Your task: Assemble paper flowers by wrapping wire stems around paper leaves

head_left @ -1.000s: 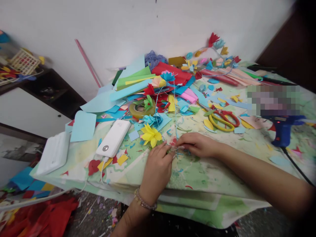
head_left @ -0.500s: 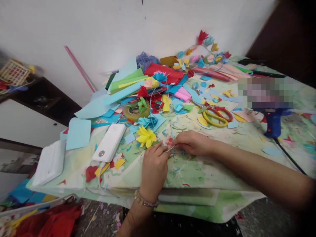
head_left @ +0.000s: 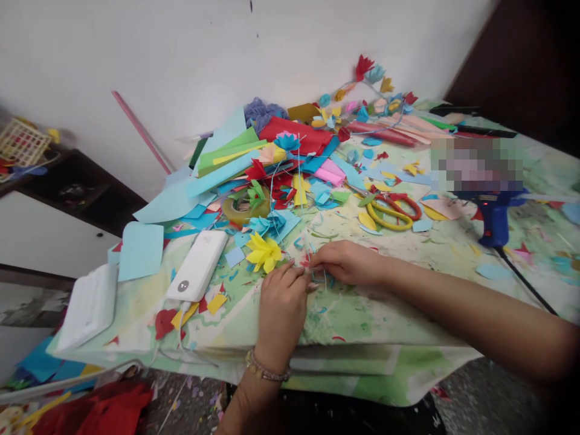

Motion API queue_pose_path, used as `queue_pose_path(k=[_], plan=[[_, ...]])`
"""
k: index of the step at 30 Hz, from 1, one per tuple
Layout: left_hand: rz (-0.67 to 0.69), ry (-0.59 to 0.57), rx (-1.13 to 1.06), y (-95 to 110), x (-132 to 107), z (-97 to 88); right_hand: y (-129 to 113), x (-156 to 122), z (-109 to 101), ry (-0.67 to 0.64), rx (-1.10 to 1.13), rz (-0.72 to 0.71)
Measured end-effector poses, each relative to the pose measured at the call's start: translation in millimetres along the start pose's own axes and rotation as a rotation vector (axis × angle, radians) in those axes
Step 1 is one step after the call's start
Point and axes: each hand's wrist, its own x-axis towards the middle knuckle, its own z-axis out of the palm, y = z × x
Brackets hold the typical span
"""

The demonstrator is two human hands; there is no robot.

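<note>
Both bare hands were kept close together over the green patterned tablecloth [head_left: 357, 317], near the table's front edge. Right hand [head_left: 347, 261]: thumb and fingers drawn together at the tips, a thin pale strand [head_left: 325, 281] apparently pinched there, its end left sticking out below the fingers. Left hand [head_left: 283, 299]: placed palm down, fingers bent, tips brought just beside the right fingertips; whether anything was gripped could not be told, the underside being hidden. A beaded bracelet [head_left: 267, 368] was worn on the left wrist.

The strand was located at the right fingertips, over the cloth. A yellow paper flower [head_left: 264, 252] was seen just beyond the left fingers. A white power bank [head_left: 198, 266] was laid left of it, cable plugged in. Paper scraps were scattered around. A tape roll [head_left: 233, 217] was half covered by a green paper flower [head_left: 256, 193]. Scissors [head_left: 389, 228] with yellow and red handles were left beyond the right hand; a blue glue gun [head_left: 493, 220], red light lit, was seen farther right.
</note>
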Motion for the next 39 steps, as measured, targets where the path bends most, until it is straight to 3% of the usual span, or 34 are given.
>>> queue_pose_path(k=[10,15,20,25,29,30,32,35,39], plan=[[-0.017,0.014,0.000,-2,0,1.4,-14,-1,-2,0.000,-0.039,0.045],[0.001,0.023,-0.075,-7,1,2.5,-19,-1,1,0.002,-0.062,0.176],[-0.011,0.027,0.009,-6,-3,-0.3,-20,0,-1,-0.002,-0.004,0.258],[-0.026,0.168,0.102,-1,-15,-16.8,-20,1,-2,-0.015,-0.016,0.264],[-0.051,0.359,0.202,22,-30,-19.6,-20,1,0,-0.008,-0.012,0.258],[-0.037,0.353,0.185,31,-34,-16.5,-20,0,0,-0.002,-0.020,0.256],[-0.008,0.216,0.110,48,-40,-7.2,-19,0,2,0.012,-0.035,0.247],[-0.096,0.024,0.110,66,-45,6.9,-18,-1,3,0.030,-0.052,0.222],[-0.192,-0.025,0.161,68,-48,12.3,-17,-2,3,0.042,-0.046,0.201]])
